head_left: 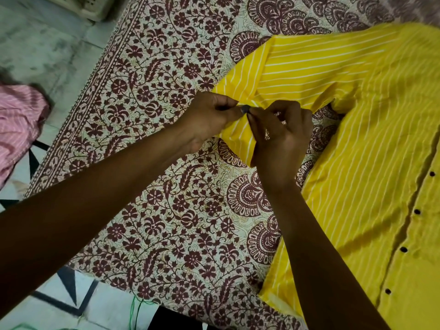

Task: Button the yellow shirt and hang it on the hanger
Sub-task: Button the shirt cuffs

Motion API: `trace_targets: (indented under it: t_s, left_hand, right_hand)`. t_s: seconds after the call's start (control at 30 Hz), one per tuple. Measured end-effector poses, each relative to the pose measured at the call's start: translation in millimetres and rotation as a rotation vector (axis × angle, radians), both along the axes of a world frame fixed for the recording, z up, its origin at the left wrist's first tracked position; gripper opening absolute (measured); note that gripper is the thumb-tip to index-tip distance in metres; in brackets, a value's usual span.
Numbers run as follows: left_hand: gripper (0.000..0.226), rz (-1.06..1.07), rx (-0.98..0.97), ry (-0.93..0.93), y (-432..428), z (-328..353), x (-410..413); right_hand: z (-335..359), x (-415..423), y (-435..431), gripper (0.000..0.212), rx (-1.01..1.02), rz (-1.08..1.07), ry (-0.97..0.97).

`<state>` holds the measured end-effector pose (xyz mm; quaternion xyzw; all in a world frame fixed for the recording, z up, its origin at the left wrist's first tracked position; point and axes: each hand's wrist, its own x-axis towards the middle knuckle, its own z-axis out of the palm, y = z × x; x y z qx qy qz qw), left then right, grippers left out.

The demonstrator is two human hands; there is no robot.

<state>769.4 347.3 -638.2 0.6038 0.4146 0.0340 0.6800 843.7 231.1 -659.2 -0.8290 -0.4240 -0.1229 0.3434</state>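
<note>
We had the yellow shirt (352, 144) laid front-up on the printed bedsheet (166, 210), its body toward the right edge of the view and one sleeve stretched out toward the middle. Both our hands met at the sleeve's cuff (240, 132). Our left hand (209, 115) pinched one edge of the cuff, thumb and fingers pressed together on the cloth, and our right hand (281, 134) pinched the other edge, holding a small dark cuff button (244, 109) between the two grips. Whether the button had gone through its hole we could not tell — our fingertips covered it.

The front placket (409, 234) looked closed, with a row of dark buttons running down it, so we judged the cuff to be one of the last fastenings.

The risk lay in that small pinch. If either hand slackened, the button might slip back out of the hole, and the thin cloth would bunch rather than open. Pulling the cuff too hard toward us could drag the sleeve and skew the shirt body on the sheet — a nuisance for lifting it cleanly. No hanger showed in view, so we would have to look for it.
</note>
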Motion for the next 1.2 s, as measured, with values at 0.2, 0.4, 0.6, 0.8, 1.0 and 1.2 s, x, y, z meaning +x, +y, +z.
trace_targets:
  t_s: [0.2, 0.4, 0.6, 0.8, 1.0, 1.2]
  left_hand:
    - [0.013, 0.023, 0.010, -0.015, -4.7, 1.3, 1.7]
    - [0.021, 0.082, -0.070, 0.043, 1.5, 8.8, 5.5]
    - [0.018, -0.132, 0.146, -0.094, 10.2, 21.8, 3.8]
    - [0.020, -0.196, 0.194, -0.138, 12.3, 27.2, 3.6]
    - [0.026, -0.194, 0.156, -0.121, 11.1, 30.1, 0.5]
    - [0.017, -0.249, 0.183, -0.112, 14.4, 36.2, -1.1]
  right_hand:
    - [2.5, -5.0, 4.3, 0.013, 0.041, -0.046, 0.102]
    - [1.1, -6.8, -0.8, 0.011, 0.105, 0.020, 0.307]
    - [11.3, 2.3, 0.7, 0.006, 0.242, 0.075, 0.760]
    - [14.7, 7.4, -3.8, 0.007, 0.228, 0.171, 0.673]
    - [15.4, 10.5, -9.0, 0.007, 0.196, 0.152, 0.418]
    - [11.8, 12.9, -9.6, 0.009, 0.180, 0.154, 0.364]
